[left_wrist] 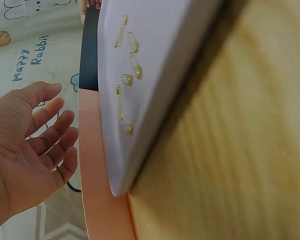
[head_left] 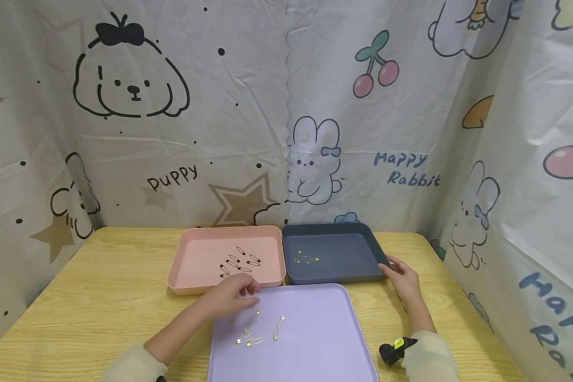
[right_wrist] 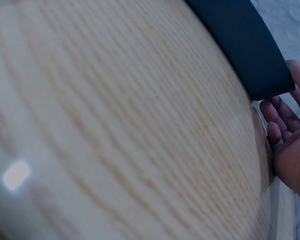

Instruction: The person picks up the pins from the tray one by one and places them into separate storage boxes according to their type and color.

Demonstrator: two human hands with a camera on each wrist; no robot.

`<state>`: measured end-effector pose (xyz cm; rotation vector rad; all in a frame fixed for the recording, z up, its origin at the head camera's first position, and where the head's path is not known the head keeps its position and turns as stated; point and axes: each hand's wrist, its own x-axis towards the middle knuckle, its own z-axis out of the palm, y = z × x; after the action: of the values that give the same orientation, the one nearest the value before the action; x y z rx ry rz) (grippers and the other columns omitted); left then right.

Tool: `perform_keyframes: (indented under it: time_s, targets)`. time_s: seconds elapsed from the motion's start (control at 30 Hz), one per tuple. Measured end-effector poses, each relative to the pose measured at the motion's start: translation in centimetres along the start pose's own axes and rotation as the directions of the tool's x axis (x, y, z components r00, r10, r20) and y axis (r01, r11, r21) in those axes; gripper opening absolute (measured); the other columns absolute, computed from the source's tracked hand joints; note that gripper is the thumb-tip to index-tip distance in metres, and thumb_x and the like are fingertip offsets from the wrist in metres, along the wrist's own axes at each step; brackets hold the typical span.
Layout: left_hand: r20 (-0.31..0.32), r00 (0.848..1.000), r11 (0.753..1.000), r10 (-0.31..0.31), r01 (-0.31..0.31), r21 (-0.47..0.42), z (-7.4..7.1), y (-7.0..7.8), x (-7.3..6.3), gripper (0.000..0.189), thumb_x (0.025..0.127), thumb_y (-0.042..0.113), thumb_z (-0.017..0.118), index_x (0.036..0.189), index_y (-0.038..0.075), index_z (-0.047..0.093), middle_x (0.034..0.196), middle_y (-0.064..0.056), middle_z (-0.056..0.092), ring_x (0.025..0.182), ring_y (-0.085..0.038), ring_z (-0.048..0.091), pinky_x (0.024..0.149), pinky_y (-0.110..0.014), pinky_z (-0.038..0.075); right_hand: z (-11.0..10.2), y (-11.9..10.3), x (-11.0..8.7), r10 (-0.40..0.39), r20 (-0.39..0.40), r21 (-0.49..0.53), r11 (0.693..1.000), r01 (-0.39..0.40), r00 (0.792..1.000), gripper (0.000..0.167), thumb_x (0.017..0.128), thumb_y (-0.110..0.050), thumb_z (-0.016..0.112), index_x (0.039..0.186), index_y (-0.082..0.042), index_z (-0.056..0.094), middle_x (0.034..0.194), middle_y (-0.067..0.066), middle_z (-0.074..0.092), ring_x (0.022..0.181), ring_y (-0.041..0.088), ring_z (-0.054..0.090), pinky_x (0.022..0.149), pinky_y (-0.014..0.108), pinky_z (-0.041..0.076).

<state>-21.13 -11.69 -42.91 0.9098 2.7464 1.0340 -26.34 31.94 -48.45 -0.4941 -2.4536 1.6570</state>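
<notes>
My left hand hovers by the far left corner of a lilac tray, beside the pink tray's near edge. In the left wrist view its fingers are loosely bent and hold nothing. Several gold safety pins lie scattered on the left half of the lilac tray. My right hand grips the right rim of a dark blue tray, thumb over the edge and fingers along the outside. A small group of gold safety pins lies in that tray. Several black safety pins lie in the pink tray.
The pink and dark blue trays stand side by side at the back of a wooden table, with the lilac tray in front. Behind and beside them hangs a printed cloth. A black wrist camera shows at the right sleeve.
</notes>
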Motion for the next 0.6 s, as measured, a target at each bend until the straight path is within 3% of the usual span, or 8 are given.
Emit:
perform_keyframes:
  time_s: [0.4,0.6]
  targets:
    - [0.083,0.996,1.000,0.017,-0.018,0.021,0.3,-0.8,-3.7,0.011,0.082,0.021,0.068,0.087,0.013,0.064,0.084,0.006,0.055,0.077,-0.006,0.047,0.068,-0.021,0.042,-0.1,0.0,0.0,0.005,0.006,0.013,1.000,-0.006,1.000,0.063,0.086,-0.040,0.063,0.139,-0.011,0.045,0.136,0.010,0.040,0.115,0.015,0.037,0.072,0.005,0.037]
    - [0.118,0.993,0.990,0.014,-0.030,0.136,1.2,-1.2,-5.0,0.007,0.079,0.026,0.070,0.079,0.023,0.063,0.076,0.013,0.049,0.073,0.000,0.043,0.067,-0.020,0.039,0.0,0.1,0.0,0.005,0.010,0.010,1.000,-0.006,1.000,0.063,0.086,-0.040,0.063,0.139,-0.011,0.045,0.137,0.010,0.040,0.116,0.016,0.036,0.072,0.005,0.037]
